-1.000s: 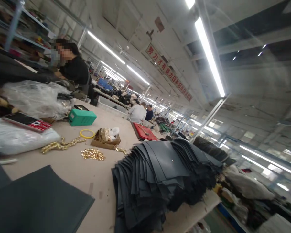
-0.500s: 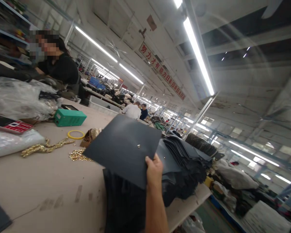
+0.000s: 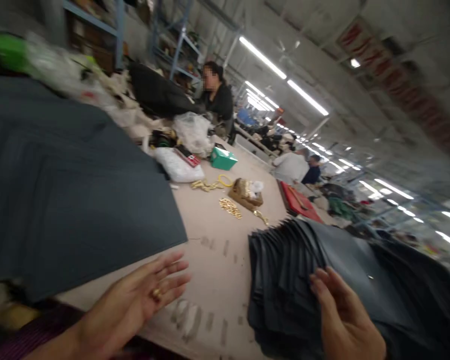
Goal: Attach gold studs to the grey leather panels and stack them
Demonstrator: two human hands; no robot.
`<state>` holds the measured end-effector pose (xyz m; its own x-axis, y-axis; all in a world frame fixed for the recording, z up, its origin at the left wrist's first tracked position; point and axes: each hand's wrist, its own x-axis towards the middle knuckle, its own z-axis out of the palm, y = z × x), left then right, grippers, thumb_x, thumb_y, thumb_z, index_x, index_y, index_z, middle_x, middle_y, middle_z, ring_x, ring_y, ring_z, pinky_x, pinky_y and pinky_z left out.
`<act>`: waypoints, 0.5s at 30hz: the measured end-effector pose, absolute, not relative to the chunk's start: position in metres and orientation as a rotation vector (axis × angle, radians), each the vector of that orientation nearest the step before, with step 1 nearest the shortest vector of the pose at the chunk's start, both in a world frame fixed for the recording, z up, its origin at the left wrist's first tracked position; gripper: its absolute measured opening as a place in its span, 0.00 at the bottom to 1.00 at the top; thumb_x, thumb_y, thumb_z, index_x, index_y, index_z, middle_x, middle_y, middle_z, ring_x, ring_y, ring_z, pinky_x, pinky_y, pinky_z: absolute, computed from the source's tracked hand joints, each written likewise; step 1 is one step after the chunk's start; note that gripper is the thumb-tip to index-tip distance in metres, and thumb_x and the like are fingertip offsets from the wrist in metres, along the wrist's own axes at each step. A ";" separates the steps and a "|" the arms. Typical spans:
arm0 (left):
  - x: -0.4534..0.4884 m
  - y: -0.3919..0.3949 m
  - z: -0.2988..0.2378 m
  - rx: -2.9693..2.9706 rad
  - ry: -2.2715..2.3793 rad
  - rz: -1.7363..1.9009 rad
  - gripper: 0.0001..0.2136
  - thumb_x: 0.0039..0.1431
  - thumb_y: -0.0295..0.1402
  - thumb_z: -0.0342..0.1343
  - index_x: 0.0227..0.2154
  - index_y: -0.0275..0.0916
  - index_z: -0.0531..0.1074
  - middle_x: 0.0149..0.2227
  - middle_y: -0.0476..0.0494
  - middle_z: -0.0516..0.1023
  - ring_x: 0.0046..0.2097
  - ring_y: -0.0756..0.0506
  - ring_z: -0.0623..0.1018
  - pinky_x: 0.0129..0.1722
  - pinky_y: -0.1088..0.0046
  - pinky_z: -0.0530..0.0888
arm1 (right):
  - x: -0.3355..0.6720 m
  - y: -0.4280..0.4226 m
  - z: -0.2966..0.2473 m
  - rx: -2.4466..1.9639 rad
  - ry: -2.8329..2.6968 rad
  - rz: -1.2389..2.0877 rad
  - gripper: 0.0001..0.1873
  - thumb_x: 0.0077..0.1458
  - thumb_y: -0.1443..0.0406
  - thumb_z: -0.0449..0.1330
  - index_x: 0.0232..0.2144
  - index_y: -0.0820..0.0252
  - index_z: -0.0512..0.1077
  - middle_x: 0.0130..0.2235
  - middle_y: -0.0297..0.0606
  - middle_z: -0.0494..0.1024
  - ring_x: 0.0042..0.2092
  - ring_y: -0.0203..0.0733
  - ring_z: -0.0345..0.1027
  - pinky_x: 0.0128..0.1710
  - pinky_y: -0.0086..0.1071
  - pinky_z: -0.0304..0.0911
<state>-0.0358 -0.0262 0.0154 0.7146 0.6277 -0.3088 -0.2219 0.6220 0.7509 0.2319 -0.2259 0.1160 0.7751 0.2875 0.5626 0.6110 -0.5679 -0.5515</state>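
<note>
My left hand (image 3: 146,290) is open over the table's near side, palm turned inward and fingers stretched. A small gold piece (image 3: 156,294) shows at its finger base; whether it is a ring or loose hardware I cannot tell. At the near edge of a thick stack of black leather-like sheets (image 3: 285,270), my right hand (image 3: 345,315) is half curled, thumb and fingers slightly apart. It appears to grip nothing, though its contact with the stack is unclear. A tiny gold fitting (image 3: 370,277) sits on the top sheet.
Large dark sheets (image 3: 82,200) cover the table's left side. Farther back are a gold pile (image 3: 230,207), a chain (image 3: 206,186), a yellow ring (image 3: 225,180), a cardboard box (image 3: 247,195), a green box (image 3: 224,158) and a red folder (image 3: 300,202). A co-worker (image 3: 219,100) is beyond.
The view has swung left. The black sheet my right hand held raised is no longer lifted, and that hand is now at the stack's edge. My left hand has come into view.
</note>
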 end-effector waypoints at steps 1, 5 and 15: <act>-0.041 -0.026 0.018 0.569 0.587 0.505 0.20 0.65 0.40 0.46 0.55 0.35 0.68 0.54 0.34 0.76 0.54 0.38 0.77 0.57 0.56 0.72 | 0.212 -0.212 0.103 -2.149 -0.813 -0.369 0.24 0.53 0.50 0.62 0.48 0.56 0.77 0.43 0.43 0.82 0.42 0.52 0.78 0.49 0.43 0.70; -0.045 -0.026 0.028 0.341 0.496 0.565 0.19 0.64 0.35 0.51 0.55 0.33 0.69 0.55 0.33 0.75 0.56 0.39 0.76 0.60 0.59 0.69 | 0.129 -0.152 0.058 -1.817 -1.404 0.062 0.09 0.57 0.61 0.61 0.38 0.55 0.79 0.33 0.39 0.82 0.32 0.41 0.77 0.35 0.30 0.73; -0.060 -0.018 0.014 0.496 0.452 0.715 0.27 0.47 0.24 0.58 0.54 0.38 0.69 0.61 0.38 0.69 0.63 0.41 0.68 0.65 0.62 0.60 | 0.055 -0.091 0.006 -1.571 -1.619 0.304 0.09 0.61 0.65 0.57 0.39 0.53 0.77 0.31 0.37 0.80 0.30 0.39 0.75 0.31 0.27 0.70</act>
